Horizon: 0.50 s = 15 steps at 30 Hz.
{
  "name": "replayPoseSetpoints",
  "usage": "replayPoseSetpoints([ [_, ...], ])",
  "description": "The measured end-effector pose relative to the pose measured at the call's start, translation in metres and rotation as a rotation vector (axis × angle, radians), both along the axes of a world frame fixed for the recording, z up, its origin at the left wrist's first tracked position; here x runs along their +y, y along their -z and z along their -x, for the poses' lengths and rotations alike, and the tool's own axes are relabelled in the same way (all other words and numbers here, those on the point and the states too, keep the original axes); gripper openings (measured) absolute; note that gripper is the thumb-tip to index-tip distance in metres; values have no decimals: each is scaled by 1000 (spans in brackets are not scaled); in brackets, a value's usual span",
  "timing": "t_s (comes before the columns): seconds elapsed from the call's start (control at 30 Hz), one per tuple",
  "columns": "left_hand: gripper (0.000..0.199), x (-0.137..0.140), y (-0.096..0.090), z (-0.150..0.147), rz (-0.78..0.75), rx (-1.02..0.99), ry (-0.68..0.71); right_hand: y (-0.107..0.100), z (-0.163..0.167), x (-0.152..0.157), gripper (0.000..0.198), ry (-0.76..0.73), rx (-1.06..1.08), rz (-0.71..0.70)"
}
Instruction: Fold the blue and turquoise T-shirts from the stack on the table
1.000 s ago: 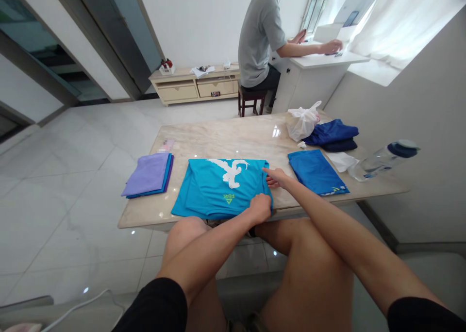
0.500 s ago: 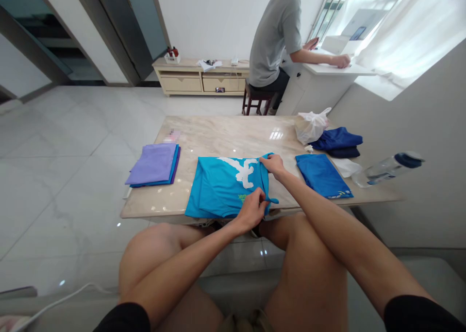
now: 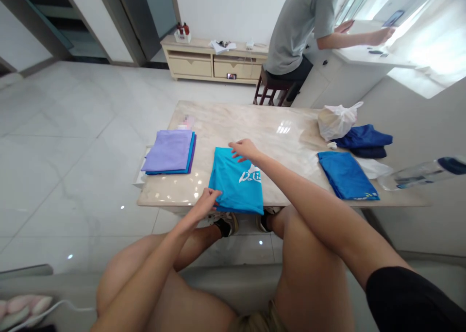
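Note:
A turquoise T-shirt (image 3: pixel 236 186) with white lettering lies folded in half at the table's near edge, its front part hanging slightly over. My left hand (image 3: pixel 207 202) is at the shirt's near left side, fingertips pinched on the cloth. Over the far edge of the shirt is my right hand (image 3: pixel 245 150), open, with its fingers apart and nothing held in them. Part of the white print is hidden behind my right forearm.
A stack of folded clothes (image 3: pixel 169 151), lilac on top, sits on the table (image 3: pixel 247 121) at left. To the right are a folded blue garment (image 3: pixel 345 175), a white plastic bag (image 3: pixel 337 121), dark blue clothes (image 3: pixel 367 137) and a clear bottle (image 3: pixel 415 173). Beyond, a person (image 3: pixel 302 36) sits on a stool.
The shirt's right part has been folded over to the left, covering the white figure and showing lettering. Both hands moved left; my right hand let go of the cloth. The view shifted.

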<state>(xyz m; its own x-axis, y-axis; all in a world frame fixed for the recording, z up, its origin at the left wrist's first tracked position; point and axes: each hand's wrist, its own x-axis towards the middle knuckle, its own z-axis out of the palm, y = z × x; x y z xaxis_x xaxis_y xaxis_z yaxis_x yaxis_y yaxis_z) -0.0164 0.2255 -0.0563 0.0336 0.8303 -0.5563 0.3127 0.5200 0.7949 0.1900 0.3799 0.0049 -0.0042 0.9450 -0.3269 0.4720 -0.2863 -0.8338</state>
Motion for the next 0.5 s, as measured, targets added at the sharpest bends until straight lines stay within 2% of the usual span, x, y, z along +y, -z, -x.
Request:
replayPoseSetpoints([
  [0.03,36,5,3,7,77,-1,-26,3,-6,4,20,20,-34,-19],
  [0.1,44,14,6,13,87,48,-14,10,-21,11,16,38,-177,-63],
  [0.23,56,21,5,0,-129,358,149,28,-41,19,20,-114,-484,-181],
  [0.33,57,18,4,-14,-220,516,242,39,-37,27,34,-260,-591,-268],
  [0.43,52,15,3,-18,-266,568,299,46,-23,34,44,-372,-676,-262],
  [0.5,51,15,2,-15,-286,545,305,49,-15,37,43,-422,-744,-237],
])
